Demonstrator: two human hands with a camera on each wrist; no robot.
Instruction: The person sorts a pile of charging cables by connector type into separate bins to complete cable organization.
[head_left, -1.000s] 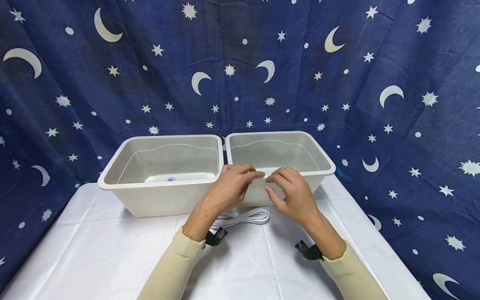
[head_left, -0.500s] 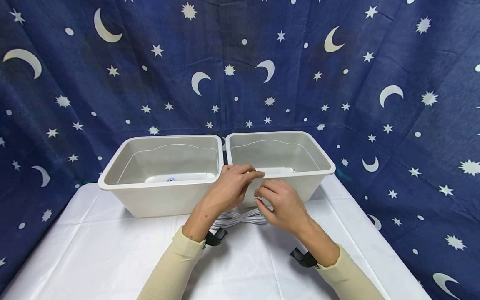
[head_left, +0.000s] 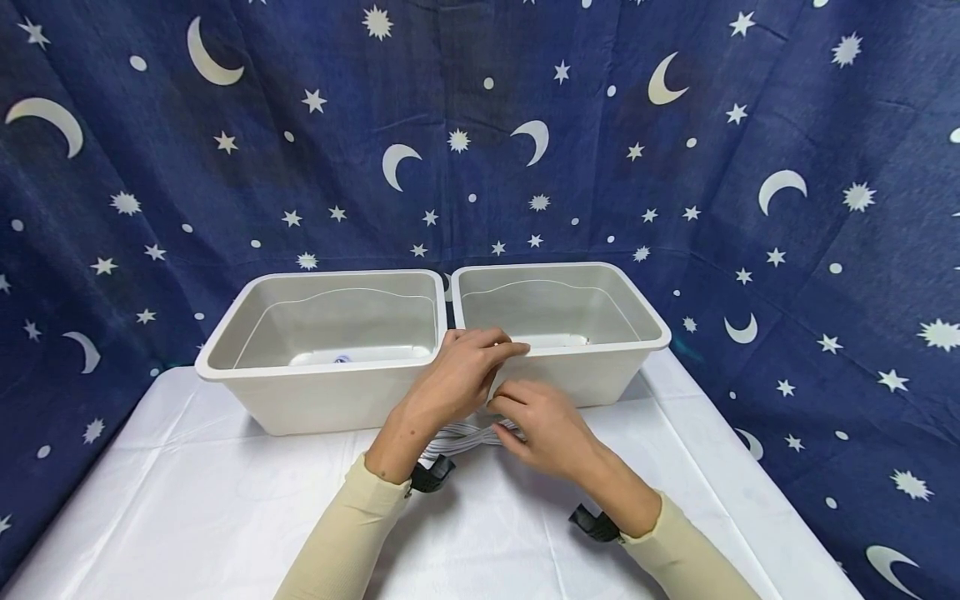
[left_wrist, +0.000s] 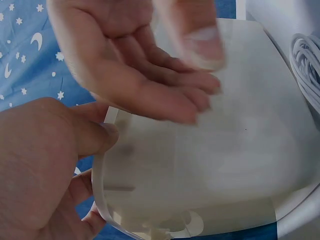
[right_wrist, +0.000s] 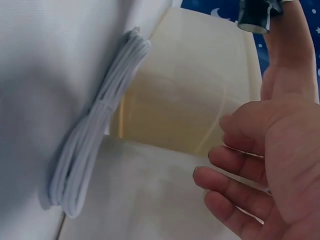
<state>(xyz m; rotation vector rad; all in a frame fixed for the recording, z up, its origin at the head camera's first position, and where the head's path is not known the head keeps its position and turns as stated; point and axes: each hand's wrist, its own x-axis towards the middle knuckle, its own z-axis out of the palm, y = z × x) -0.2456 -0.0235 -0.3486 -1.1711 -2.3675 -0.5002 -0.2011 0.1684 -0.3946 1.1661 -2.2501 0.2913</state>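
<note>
My left hand (head_left: 465,367) grips the front rim of the right off-white plastic tub (head_left: 592,379); in the left wrist view its thumb (left_wrist: 102,137) presses on the outer wall and the fingers are over the rim. My right hand (head_left: 543,425) hangs in front of that tub with loosely curled fingers and nothing in them. Just beyond its fingertips, and partly hidden by both hands, a tied bundle of white cable (head_left: 461,437) lies on the table. In the right wrist view the whole cable bundle (right_wrist: 102,112) shows, left of the right hand (right_wrist: 295,150).
A matching left tub (head_left: 322,400) stands beside the right one, with a small bluish-purple thing (head_left: 342,359) on its floor. Both are on a white-covered table (head_left: 187,500). A dark blue curtain (head_left: 480,117) with moons and stars hangs close behind.
My right hand has moved down and left from near the right tub's rim to just by the cable. The left hand has stayed on the rim.
</note>
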